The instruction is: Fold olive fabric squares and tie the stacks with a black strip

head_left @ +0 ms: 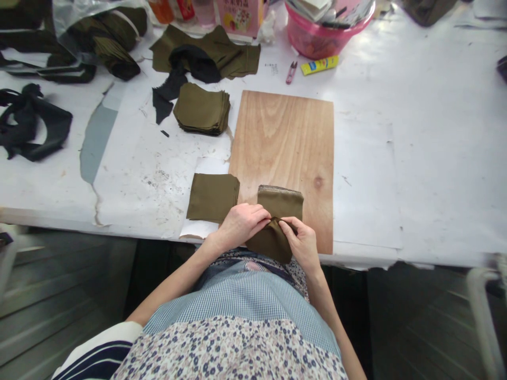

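Between my hands is an olive-green fabric piece [271, 241], its upper edge pinched at two spots close together and its lower part hanging toward my apron. My left hand [244, 224] grips that edge from the left, fingers closed. From the right, my right hand [301, 240] pinches the same edge with thumb and fingers. Just beyond them, a folded olive fabric stack [280, 201] lies on the wooden board [285, 137]. Left of my left hand sits a neat pile of olive fabric pieces [213, 197], partly on white paper.
Farther back stands a taller pile of olive pieces [201, 108] beside black scraps [168, 97]. Pink thread snips [291, 73] and a yellow tube [319, 65] lie before a pink basket [317, 42]. Black strips [37, 124] lie at left. The table's front edge [368, 258] runs by my waist.
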Motion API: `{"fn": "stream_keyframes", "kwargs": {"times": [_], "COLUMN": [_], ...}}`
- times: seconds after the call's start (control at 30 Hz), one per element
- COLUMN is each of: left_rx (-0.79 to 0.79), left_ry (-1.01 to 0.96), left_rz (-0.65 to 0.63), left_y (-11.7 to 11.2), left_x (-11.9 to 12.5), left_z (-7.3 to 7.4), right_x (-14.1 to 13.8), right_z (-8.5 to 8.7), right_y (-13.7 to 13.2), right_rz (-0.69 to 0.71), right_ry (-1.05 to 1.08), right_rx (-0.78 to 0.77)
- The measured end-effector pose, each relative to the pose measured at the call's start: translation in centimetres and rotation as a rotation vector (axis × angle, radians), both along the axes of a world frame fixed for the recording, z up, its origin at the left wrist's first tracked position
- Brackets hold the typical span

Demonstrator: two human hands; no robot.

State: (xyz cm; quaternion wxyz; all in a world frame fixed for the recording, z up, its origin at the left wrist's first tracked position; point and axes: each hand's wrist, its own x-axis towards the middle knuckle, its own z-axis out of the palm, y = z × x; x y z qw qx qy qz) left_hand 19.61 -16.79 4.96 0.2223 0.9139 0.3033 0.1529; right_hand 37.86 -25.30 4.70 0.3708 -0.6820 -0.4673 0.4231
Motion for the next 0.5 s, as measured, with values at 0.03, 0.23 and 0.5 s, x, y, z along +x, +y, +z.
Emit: {"fn": "stream_keyframes", "kwargs": {"times": [0.03, 0.23, 0.5], "left_rx": [-0.005, 0.016, 0.034], "left_ry": [-0.002, 0.019, 0.038], "left_rz": [0.000, 0.007, 0.009], "left_y": [-0.02, -0.05, -0.03], "left_x": [0.00, 0.08, 0.19], "left_z": [-0.05, -0.19, -0.08], "right_x": [0.00, -0.03, -0.06], "right_z": [0.00, 0.01, 0.07], "right_y": [0.00, 0.01, 0.00], "right_rz": [0.001, 0.005, 0.005], "right_ry": [-0.003, -0.013, -0.025], "right_rx": [0.001, 0.001, 0.004]}}
